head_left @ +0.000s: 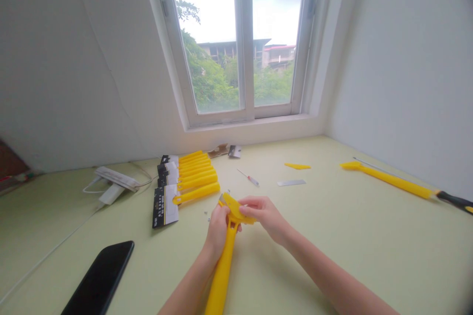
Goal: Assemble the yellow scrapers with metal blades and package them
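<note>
A yellow scraper [224,270] slants up from the bottom edge, its head between both hands. My left hand [217,226] is closed around the left side of the head, and a bit of grey metal shows near its fingertips. From the right, my right hand [266,214] pinches a flat yellow plate [233,205] lying across the head. Whether the plate is fastened cannot be seen. Tiny screws [206,212] are scattered just left of my left hand. Beyond the hands lie a small screwdriver [249,177], a grey blade [291,183] and a loose yellow wedge-shaped piece [297,166].
Several yellow handles [197,192] with black-and-white cards [166,206] lie in a row at left. A black phone [99,278] rests at front left, near a white power strip [117,178]. At right lies a long yellow scraper [395,182] beside a black-handled tool [453,199].
</note>
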A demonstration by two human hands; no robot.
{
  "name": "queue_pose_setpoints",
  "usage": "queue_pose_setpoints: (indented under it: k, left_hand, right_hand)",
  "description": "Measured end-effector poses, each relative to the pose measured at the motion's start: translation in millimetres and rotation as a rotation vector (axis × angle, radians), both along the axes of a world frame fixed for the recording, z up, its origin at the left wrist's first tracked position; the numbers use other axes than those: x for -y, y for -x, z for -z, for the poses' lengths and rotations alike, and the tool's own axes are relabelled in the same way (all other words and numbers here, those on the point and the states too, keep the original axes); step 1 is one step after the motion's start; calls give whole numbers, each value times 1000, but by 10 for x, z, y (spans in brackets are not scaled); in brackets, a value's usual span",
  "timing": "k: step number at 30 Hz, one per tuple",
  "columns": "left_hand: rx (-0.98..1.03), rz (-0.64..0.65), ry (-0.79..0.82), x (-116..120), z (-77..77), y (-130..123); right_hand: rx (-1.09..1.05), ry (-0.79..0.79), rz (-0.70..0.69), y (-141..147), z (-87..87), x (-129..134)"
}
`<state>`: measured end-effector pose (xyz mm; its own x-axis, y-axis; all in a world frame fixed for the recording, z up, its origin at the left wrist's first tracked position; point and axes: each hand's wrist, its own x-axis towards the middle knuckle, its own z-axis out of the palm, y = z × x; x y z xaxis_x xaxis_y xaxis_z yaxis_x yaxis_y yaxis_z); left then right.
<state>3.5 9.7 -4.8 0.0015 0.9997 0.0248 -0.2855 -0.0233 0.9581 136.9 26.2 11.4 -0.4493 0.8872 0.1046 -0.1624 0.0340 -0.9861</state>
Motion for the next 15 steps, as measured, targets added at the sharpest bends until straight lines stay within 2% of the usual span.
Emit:
queue_pose_setpoints:
  k: [5, 9, 15]
  left_hand:
    - [156, 26, 2, 23, -24, -6]
    - [277, 59, 30, 44, -38, -26]
    - [299, 53, 20, 38, -11, -37]
  right_hand:
    - [-13, 3, -18, 11, -16, 9]
    - [1, 2, 28, 7, -38, 17]
    - [9, -13, -2, 15, -64, 43]
